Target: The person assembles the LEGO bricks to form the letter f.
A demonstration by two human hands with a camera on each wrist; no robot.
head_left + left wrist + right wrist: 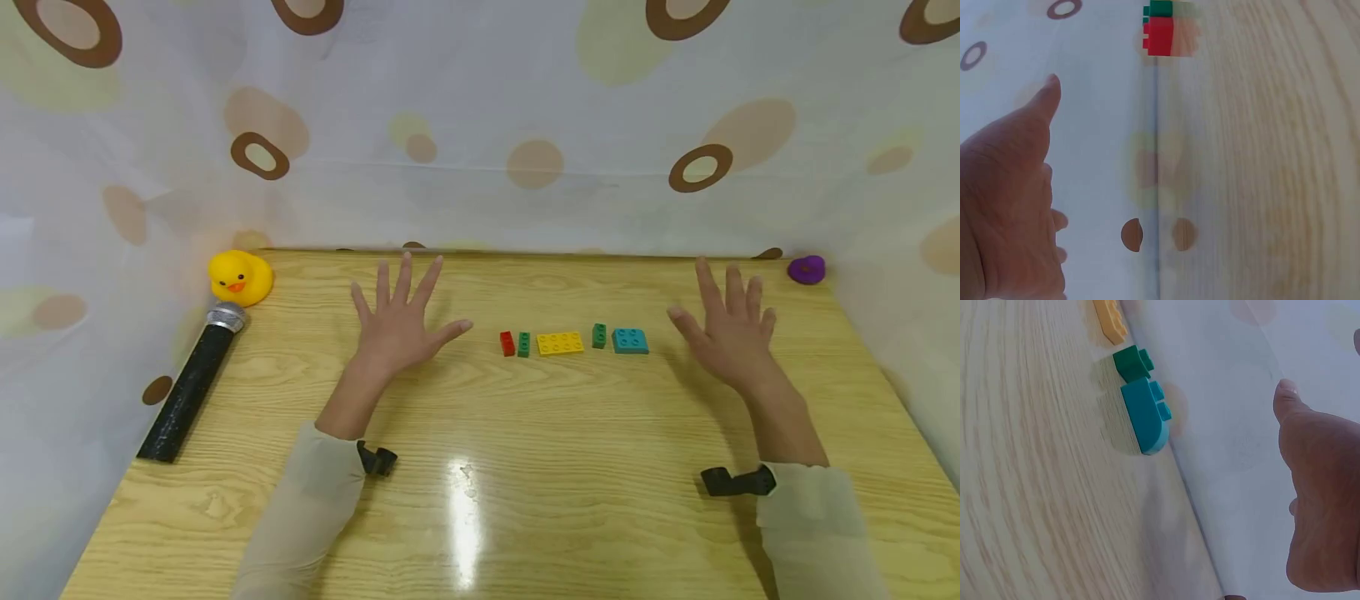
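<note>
Standing in one row, studs up, on a glossy wood-grain table (pixel 570 442) backed by spotted white cloth (pixel 465 200): red brick (pixel 507 343) and green brick (pixel 523 344), long axes front to back; yellow brick (pixel 560 343), lengthwise left to right; second green brick (pixel 599 336), front to back; blue brick (pixel 631 341), left to right. Left hand (pixel 394 333): raised, fingers and thumb spread apart, near the red brick. Right hand (pixel 729 340): raised, likewise spread, near the blue brick.
</note>
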